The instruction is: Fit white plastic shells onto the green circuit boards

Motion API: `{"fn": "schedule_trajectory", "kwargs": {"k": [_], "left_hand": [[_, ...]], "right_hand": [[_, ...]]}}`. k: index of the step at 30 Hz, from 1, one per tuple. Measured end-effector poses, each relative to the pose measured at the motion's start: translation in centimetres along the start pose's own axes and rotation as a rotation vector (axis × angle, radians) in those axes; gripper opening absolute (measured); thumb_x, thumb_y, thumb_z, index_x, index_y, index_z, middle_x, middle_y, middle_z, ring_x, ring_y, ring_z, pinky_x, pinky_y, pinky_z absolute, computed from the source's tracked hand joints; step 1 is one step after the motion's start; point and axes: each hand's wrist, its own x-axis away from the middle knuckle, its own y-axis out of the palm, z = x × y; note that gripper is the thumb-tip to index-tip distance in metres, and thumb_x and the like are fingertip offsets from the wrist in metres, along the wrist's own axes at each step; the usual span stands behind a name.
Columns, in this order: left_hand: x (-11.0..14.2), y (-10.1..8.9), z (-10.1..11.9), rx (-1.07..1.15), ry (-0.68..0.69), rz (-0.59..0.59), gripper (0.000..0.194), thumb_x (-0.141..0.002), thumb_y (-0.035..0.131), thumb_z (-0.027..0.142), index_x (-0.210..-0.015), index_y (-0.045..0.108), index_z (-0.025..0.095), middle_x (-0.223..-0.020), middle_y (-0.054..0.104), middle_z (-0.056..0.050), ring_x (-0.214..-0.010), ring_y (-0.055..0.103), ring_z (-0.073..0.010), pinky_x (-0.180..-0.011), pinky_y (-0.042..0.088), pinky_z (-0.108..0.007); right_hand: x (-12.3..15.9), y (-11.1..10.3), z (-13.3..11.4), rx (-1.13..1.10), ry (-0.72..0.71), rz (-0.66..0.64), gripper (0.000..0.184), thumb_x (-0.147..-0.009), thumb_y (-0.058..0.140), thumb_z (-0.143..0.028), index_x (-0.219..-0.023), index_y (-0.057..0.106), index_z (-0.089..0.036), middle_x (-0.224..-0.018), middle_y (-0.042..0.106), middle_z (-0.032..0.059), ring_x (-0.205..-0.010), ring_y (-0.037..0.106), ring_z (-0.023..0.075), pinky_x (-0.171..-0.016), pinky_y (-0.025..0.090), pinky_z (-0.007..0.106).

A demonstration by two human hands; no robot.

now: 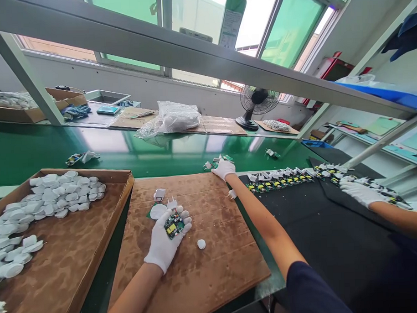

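A green work belt (58, 152) runs across the view below bright windows (293, 28), with a desk fan (257, 102) and a bulging plastic bag (175, 119) on a far bench. In front of the person lies a brown cardboard sheet (212, 266), with a shallow tray (86, 172) of white plastic shells (49, 194) to its left. The white-gloved left hand (162, 240) grasps a small green circuit board (174, 225) with white plug prongs, cupped in the palm above the sheet. A white plastic disc (201, 244) lies just beside it. The gloved right hand (223, 168) rests on another board (217, 163) at the sheet's far edge; whether it grips is hard to tell. Farther right, a co-worker's gloved hand (358, 194) lies by rows of boards (281, 181) on a black mat (334, 243).
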Motion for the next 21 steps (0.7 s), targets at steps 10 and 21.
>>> {"fn": "schedule_trajectory", "kwargs": {"k": [10, 21], "left_hand": [[0.1, 0.4, -1.0, -0.088, -0.037, -0.014, 0.015, -0.080, 0.054, 0.024, -0.091, 0.056, 0.014, -0.103, 0.065, -0.016, -0.098, 0.062, -0.0287, -0.080, 0.053, -0.042], [0.0, 0.1, -1.5, -0.035, -0.118, -0.147, 0.012, -0.078, 0.058, 0.017, -0.089, 0.059, 0.012, -0.105, 0.064, -0.017, -0.101, 0.060, -0.0261, -0.087, 0.051, -0.037]], "right_hand": [[6.3, -2.0, 3.6, -0.605, -0.204, -0.177, 0.043, -0.073, 0.049, -0.020, -0.116, 0.050, -0.018, -0.089, 0.062, 0.0039, -0.068, 0.058, 0.0120, -0.059, 0.046, 0.024], [17.1, 3.3, -0.8, -1.661, -0.159, -0.462, 0.034, -0.067, 0.060, -0.025, -0.101, 0.056, -0.021, -0.105, 0.061, 0.0052, -0.103, 0.057, 0.0204, -0.089, 0.045, 0.037]]}}
